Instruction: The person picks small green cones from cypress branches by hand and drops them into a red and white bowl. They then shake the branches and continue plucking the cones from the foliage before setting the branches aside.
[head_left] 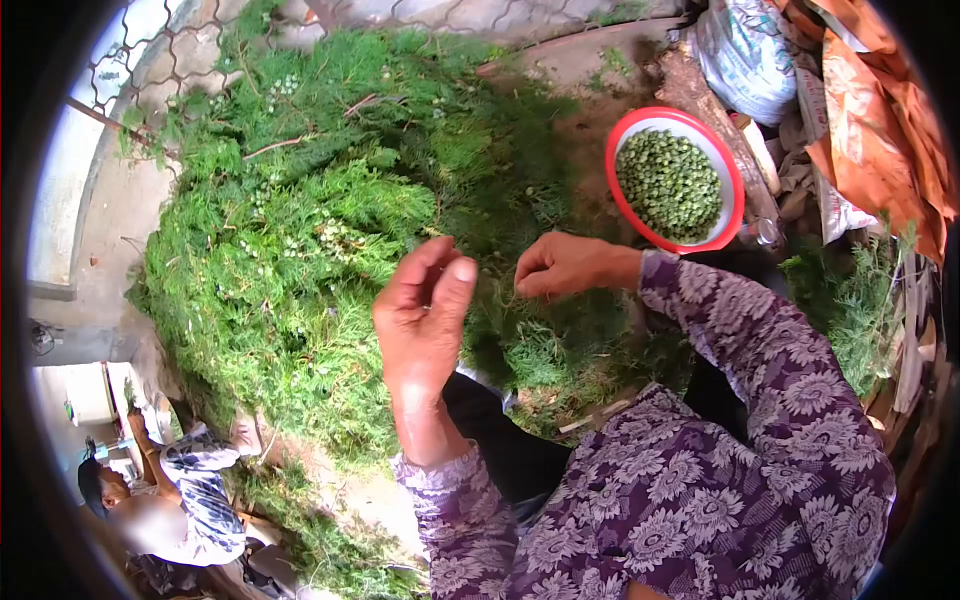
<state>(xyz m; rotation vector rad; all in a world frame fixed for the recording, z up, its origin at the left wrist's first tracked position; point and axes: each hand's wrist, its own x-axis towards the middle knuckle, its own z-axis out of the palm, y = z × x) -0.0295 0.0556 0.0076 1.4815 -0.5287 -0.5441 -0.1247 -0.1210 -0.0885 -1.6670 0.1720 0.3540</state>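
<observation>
My left hand (pixel 425 315) is raised over a big heap of green conifer branches (pixel 290 230), its fingers curled in toward the thumb. Whatever may be between those fingers is too small to make out. To its right, my right hand (pixel 565 265) hovers above the dark, shaded side of the heap with fingertips drawn together and pointing left. Its fingertips hide anything they hold. Small pale green cones (pixel 335 235) show among the sprigs. Beyond my right wrist, a red-rimmed white basin (pixel 737 205) holds many round green cones (pixel 670 185).
A log (pixel 700 90) lies behind the basin, near a whitish plastic sack (pixel 745 65) and orange sheeting (pixel 880 130). More greenery (pixel 845 290) and wood pieces (pixel 910 330) are at the right. Wire mesh (pixel 190 50) borders the top left. Another person (pixel 190 500) sits at lower left.
</observation>
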